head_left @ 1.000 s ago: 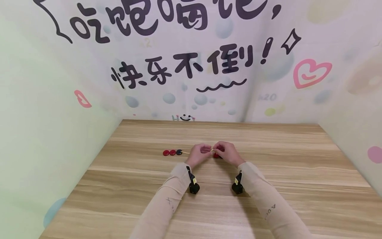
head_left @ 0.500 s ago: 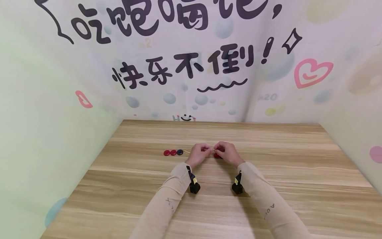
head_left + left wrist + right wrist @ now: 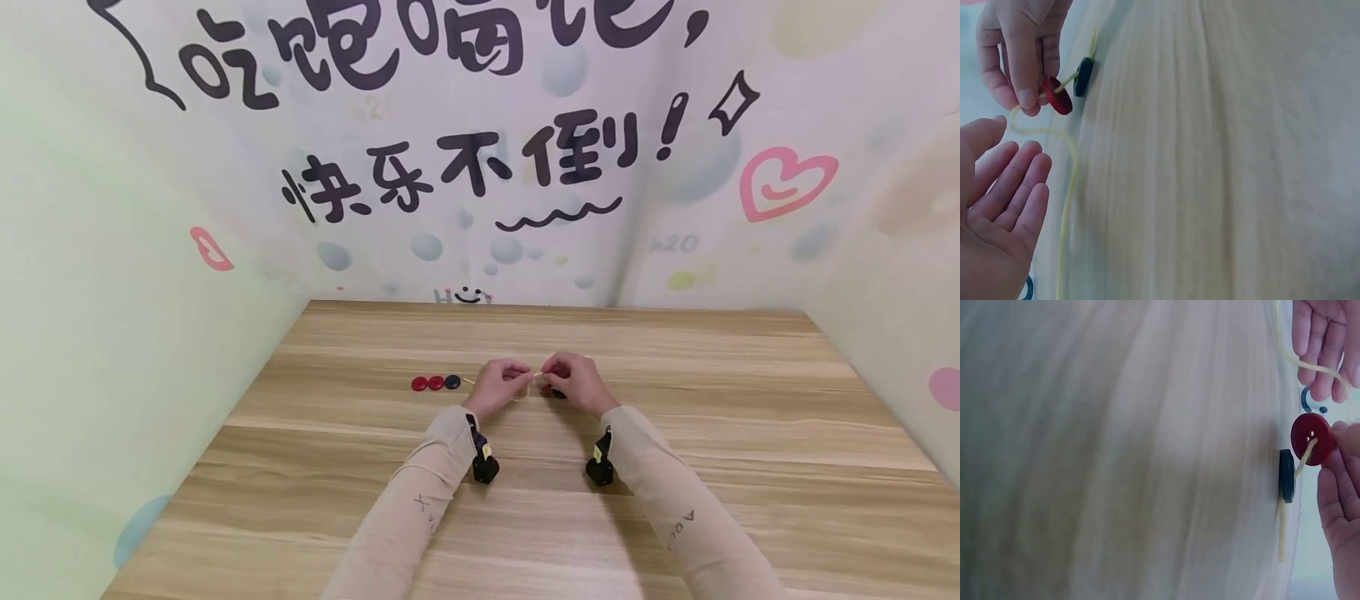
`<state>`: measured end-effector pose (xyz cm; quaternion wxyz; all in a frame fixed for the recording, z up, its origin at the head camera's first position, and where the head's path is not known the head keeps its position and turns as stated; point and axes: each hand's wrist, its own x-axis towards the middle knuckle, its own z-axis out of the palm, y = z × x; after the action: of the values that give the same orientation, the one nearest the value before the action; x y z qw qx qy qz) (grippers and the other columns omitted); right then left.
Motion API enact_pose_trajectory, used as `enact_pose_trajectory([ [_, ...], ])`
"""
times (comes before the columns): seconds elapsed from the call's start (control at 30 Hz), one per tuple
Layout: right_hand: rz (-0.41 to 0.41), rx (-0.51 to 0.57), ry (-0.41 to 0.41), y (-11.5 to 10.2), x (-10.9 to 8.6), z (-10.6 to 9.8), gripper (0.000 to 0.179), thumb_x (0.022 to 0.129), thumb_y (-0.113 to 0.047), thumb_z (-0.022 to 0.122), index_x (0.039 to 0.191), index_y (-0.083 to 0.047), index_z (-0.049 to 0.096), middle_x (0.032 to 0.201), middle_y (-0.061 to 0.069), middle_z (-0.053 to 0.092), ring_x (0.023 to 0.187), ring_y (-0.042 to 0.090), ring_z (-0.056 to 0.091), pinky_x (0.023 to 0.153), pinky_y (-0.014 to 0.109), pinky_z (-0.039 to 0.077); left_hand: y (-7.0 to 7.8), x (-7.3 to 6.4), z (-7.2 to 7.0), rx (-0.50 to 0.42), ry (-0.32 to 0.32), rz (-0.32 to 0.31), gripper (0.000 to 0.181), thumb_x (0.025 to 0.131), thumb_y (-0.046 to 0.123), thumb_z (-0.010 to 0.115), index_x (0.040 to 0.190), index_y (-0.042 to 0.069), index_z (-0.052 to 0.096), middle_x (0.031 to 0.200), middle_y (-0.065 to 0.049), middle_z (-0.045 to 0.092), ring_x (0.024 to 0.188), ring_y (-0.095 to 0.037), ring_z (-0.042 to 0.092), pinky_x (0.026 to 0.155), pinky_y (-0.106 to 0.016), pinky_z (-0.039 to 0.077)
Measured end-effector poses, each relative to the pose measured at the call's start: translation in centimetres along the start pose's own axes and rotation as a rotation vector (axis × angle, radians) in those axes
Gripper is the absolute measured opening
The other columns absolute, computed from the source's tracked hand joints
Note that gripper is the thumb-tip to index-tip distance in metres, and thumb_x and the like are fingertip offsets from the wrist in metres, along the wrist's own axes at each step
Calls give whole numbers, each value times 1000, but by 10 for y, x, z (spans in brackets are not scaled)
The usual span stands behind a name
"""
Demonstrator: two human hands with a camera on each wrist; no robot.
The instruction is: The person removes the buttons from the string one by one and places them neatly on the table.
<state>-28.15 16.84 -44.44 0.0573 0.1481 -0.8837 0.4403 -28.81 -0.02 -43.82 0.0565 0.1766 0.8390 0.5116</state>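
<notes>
My right hand (image 3: 576,382) pinches a yellow cord (image 3: 1070,187) close behind a red button (image 3: 1310,439) threaded on it. Beside that button hangs a dark button (image 3: 1286,476), with the cord's tail dangling below it. My left hand (image 3: 1007,194) has its fingers extended, palm visible in its wrist view. Near the left thumb tip the cord bends back and droops away in a loop. On the table to the left lie two red buttons (image 3: 436,383) and a dark button (image 3: 452,382) in a row, by the cord's other stretch.
The wood-grain table (image 3: 495,533) spreads around both hands. A white printed backdrop (image 3: 420,275) rises behind it, and pale walls stand at both sides. Each wrist bears a small black camera (image 3: 486,468).
My right hand has shifted slightly right and lifted a little, tautening cord between the hands. A cord loop now shows below the left fingers. The button row stays put.
</notes>
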Motion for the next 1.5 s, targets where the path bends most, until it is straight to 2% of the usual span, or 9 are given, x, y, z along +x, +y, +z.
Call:
enact_pose_trajectory([
  [0.2,12,4,-32,0,2,1,4,81,-2,61,84,-2,64,81,8,64,71,16,61,61,25,50,3,2,5,25,6,23,18,82,12,62,93,-1,66,87,-10,66,76,-14,59,65,-20,47],
  [0.33,-3,-2,-24,1,2,1,4,81,-2,62,83,-1,64,79,8,65,71,16,61,62,26,50,3,0,8,57,11,27,14,81,10,64,89,-1,67,83,-9,66,70,-11,58,61,-18,46],
  [0.7,-2,-84,-40,7,-3,-7,9,81,-6,64,87,0,64,84,10,65,78,21,60,70,33,49,8,-1,10,39,25,8,12,82,11,62,85,0,66,78,-7,64,67,-8,54,59,-17,44],
  [1.07,45,-109,-156,14,-6,-11,21,77,-14,69,94,-2,64,89,8,64,84,20,59,75,34,48,0,2,13,35,44,13,12,82,12,62,85,1,66,76,-4,63,66,-7,54,59,-18,44],
  [1.2,27,-138,-163,15,-4,-8,18,77,-13,69,92,-3,65,89,7,64,84,19,58,77,35,46,0,2,14,21,52,19,12,82,11,62,84,0,66,76,-5,63,65,-6,53,59,-17,44],
  [1.5,-13,-193,-145,13,-2,-4,12,75,-14,70,83,-4,67,80,3,63,76,15,54,71,32,44,0,0,13,-4,52,18,12,83,12,62,85,1,66,75,-4,63,65,-5,52,59,-18,44],
])
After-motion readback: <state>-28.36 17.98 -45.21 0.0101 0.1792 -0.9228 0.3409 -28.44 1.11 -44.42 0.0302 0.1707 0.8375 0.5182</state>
